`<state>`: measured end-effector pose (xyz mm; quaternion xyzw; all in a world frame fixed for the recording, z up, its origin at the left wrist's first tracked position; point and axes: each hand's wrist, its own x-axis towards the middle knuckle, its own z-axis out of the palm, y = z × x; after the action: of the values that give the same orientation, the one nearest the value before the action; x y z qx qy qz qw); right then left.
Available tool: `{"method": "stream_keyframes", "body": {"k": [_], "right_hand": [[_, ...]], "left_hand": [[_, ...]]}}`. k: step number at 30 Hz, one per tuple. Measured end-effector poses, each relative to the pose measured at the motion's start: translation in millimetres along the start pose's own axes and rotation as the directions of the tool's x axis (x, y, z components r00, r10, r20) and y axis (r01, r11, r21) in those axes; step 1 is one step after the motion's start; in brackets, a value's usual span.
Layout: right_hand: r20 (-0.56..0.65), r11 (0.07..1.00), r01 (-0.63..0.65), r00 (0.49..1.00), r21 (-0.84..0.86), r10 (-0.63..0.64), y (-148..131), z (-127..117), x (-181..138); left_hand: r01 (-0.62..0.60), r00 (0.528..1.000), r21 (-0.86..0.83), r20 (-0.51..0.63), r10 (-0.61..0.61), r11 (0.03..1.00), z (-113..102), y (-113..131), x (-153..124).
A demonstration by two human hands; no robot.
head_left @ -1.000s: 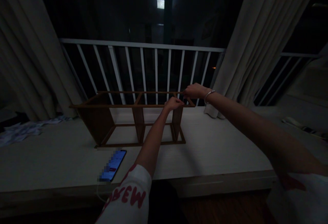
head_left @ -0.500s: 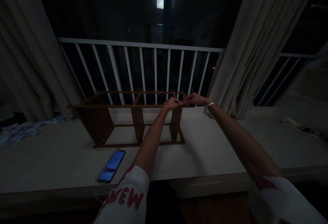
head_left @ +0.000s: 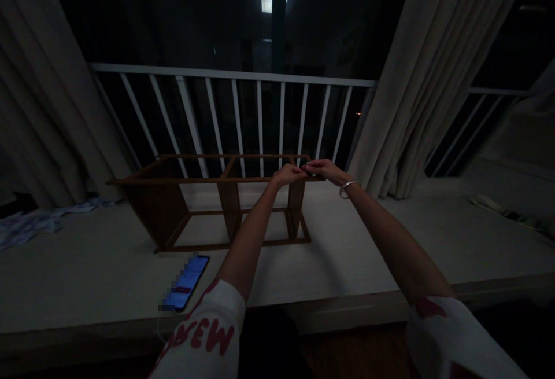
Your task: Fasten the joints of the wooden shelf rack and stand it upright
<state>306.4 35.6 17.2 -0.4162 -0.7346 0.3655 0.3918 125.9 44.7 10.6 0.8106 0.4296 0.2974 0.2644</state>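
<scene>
A brown wooden shelf rack [head_left: 232, 211] lies on its side on the pale window ledge. At the right end of its upper rail, my left hand [head_left: 288, 174] rests with its fingers pinched together at the wood. Just beside it, the fingertips of my right hand [head_left: 323, 169] are closed too, nearly meeting the left ones. Something small and shiny shows between the right fingertips, too dark and tiny to name. A silver bangle [head_left: 348, 187] circles my right wrist. Whether the left fingers hold anything more than the rail is hidden.
On the window ledge [head_left: 342, 257], a lit phone [head_left: 189, 282] with a cable lies in front of the rack. White railing [head_left: 259, 130] runs behind it before a dark window. Curtains [head_left: 403, 95] hang at both sides. Crumpled patterned cloth [head_left: 34, 223] lies at the left.
My right hand has turned slightly and its fingertips have come in closer to the left hand at the rail. The whole view has shifted a little; the rack stays in place.
</scene>
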Motion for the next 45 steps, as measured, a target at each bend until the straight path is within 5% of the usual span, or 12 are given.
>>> {"method": "stream_keyframes", "body": {"k": [11, 24, 32, 45], "right_hand": [[-0.105, 0.996, 0.084, 0.991, -0.003, -0.084, 6.4, 10.2, 5.8], [-0.211, 0.993, 0.115, 0.970, -0.030, -0.119, 14.7, 17.4, 4.7], [-0.244, 0.991, 0.130, 0.962, 0.009, -0.124, 20.4, 13.7, -1.3], [-0.244, 0.991, 0.123, 0.961, -0.051, -0.132, 21.0, 12.1, 6.8]], "left_hand": [[-0.106, 0.990, -0.171, 0.071, 0.120, 0.980, 2.3, -18.5, 15.1], [0.025, 0.997, -0.232, 0.083, -0.006, 0.972, -11.4, -7.3, 4.6], [-0.083, 0.996, -0.121, 0.033, 0.088, 0.989, -18.5, -1.5, 5.2], [-0.183, 0.980, -0.334, 0.014, 0.199, 0.924, 0.7, -20.7, 21.2]]}}
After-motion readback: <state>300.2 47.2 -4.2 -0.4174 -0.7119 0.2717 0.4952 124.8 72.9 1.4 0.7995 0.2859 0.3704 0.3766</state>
